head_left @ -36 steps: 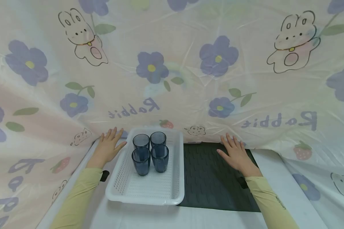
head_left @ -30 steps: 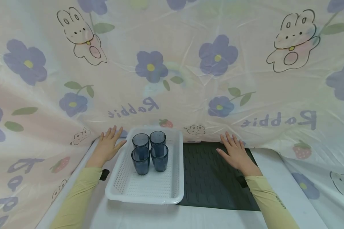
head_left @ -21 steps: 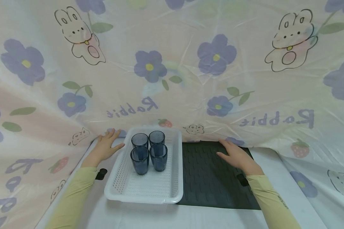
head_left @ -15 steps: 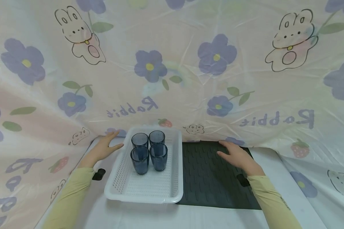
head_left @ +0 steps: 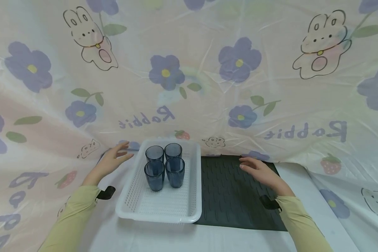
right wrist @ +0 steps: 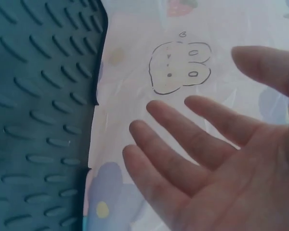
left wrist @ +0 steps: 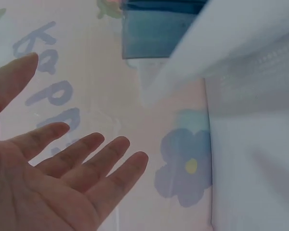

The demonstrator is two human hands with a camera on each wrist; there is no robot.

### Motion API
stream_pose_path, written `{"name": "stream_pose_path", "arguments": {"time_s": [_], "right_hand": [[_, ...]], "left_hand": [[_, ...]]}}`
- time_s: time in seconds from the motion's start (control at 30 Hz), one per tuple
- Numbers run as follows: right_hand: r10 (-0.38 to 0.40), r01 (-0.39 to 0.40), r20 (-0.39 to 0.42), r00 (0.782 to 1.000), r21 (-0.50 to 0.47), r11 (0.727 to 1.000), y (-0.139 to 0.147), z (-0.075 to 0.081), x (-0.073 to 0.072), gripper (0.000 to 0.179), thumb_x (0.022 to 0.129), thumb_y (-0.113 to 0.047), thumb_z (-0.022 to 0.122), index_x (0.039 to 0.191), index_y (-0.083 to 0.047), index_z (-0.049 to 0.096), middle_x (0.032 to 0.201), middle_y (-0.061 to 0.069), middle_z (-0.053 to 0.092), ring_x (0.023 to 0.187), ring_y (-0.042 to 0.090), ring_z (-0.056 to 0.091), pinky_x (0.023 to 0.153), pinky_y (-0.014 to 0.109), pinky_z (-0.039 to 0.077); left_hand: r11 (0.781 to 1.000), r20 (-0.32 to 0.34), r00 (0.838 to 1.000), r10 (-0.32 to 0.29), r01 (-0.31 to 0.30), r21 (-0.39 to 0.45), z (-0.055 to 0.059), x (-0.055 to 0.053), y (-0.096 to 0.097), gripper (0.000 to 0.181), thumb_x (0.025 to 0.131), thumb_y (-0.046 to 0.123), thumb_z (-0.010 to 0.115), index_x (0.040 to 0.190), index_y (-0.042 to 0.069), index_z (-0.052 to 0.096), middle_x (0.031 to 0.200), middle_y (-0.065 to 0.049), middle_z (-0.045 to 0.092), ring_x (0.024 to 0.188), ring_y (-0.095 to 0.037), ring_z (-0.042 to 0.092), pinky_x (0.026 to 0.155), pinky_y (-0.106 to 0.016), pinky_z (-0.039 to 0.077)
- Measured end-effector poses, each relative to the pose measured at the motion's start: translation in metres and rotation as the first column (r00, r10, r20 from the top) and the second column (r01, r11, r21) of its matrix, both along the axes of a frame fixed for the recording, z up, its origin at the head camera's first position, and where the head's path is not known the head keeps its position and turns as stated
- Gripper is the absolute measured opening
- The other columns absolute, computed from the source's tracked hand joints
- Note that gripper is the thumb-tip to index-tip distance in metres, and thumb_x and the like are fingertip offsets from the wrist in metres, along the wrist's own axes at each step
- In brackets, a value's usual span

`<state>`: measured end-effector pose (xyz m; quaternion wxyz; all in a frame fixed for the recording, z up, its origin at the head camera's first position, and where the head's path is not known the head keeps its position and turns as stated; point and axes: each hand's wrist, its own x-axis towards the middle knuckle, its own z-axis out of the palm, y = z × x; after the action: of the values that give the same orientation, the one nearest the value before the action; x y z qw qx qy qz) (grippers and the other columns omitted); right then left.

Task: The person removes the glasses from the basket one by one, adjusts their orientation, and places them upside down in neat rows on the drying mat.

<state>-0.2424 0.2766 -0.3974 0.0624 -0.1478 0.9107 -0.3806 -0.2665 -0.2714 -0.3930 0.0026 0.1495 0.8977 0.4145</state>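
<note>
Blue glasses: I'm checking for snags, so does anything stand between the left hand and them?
Yes: the white basket's left wall stands between the left hand and the glasses. Nothing visible covers them from above.

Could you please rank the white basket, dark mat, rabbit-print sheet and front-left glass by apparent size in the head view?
Rabbit-print sheet
White basket and dark mat: too alike to rank
Front-left glass

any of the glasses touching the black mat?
Apart. The head view shows all four glasses inside the white basket, with bare basket floor and the basket's right wall between them and the black mat.
</note>
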Motion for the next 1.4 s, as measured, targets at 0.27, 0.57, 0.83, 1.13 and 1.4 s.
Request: {"name": "stream_pose_path", "arguments": {"time_s": [0.27, 0.57, 0.83, 1.13, 1.4], "right_hand": [[0.068, -0.036, 0.131, 0.989, -0.237, 0.971, 0.005, -0.001, 0.003, 0.052, 0.104, -0.031, 0.043, 0.142, 0.005, 0.037, 0.136, 0.028, 0.046, 0.126, 0.042, 0.044, 0.103, 0.054, 0.039], [0.057, 0.011, 0.192, 0.980, -0.334, 0.942, 0.006, -0.006, 0.006, 0.055, 0.104, -0.034, 0.041, 0.143, 0.005, 0.035, 0.138, 0.026, 0.045, 0.126, 0.042, 0.043, 0.106, 0.053, 0.036], [0.091, 0.003, 0.218, 0.972, -0.400, 0.917, 0.006, -0.013, 0.008, 0.057, 0.104, -0.038, 0.039, 0.143, 0.003, 0.035, 0.141, 0.026, 0.042, 0.128, 0.039, 0.042, 0.107, 0.050, 0.036], [0.085, 0.022, 0.225, 0.971, -0.436, 0.900, 0.003, -0.020, 0.012, 0.056, 0.105, -0.039, 0.035, 0.143, 0.002, 0.036, 0.140, 0.024, 0.044, 0.127, 0.037, 0.045, 0.103, 0.041, 0.043], [0.088, 0.021, 0.232, 0.969, -0.428, 0.904, 0.000, -0.023, 0.015, 0.059, 0.105, -0.041, 0.034, 0.143, 0.004, 0.034, 0.140, 0.025, 0.044, 0.126, 0.038, 0.045, 0.105, 0.050, 0.038]], "left_hand": [[0.990, 0.074, 0.997, -0.020, 0.009, 0.141, 0.002, 0.002, 0.004, 0.070, 0.097, 0.039, 0.055, 0.151, 0.007, 0.025, 0.146, -0.024, 0.034, 0.128, -0.046, 0.038, 0.101, -0.054, 0.041], [0.940, 0.166, 0.977, -0.134, 0.072, 0.333, 0.001, 0.005, 0.016, 0.064, 0.098, 0.032, 0.056, 0.150, 0.008, 0.026, 0.147, -0.025, 0.030, 0.131, -0.040, 0.036, 0.105, -0.047, 0.040], [0.912, 0.185, 0.961, -0.205, 0.119, 0.394, -0.003, 0.010, 0.024, 0.056, 0.100, 0.029, 0.053, 0.147, 0.005, 0.031, 0.145, -0.024, 0.035, 0.129, -0.040, 0.041, 0.105, -0.049, 0.038], [0.894, 0.221, 0.946, -0.236, 0.123, 0.430, -0.008, 0.008, 0.031, 0.060, 0.100, 0.032, 0.052, 0.146, 0.000, 0.031, 0.150, -0.023, 0.027, 0.131, -0.041, 0.037, 0.106, -0.048, 0.038], [0.900, 0.258, 0.937, -0.233, 0.108, 0.422, -0.015, 0.015, 0.034, 0.061, 0.100, 0.034, 0.052, 0.147, 0.002, 0.029, 0.149, -0.020, 0.030, 0.133, -0.037, 0.037, 0.105, -0.046, 0.039]]}}
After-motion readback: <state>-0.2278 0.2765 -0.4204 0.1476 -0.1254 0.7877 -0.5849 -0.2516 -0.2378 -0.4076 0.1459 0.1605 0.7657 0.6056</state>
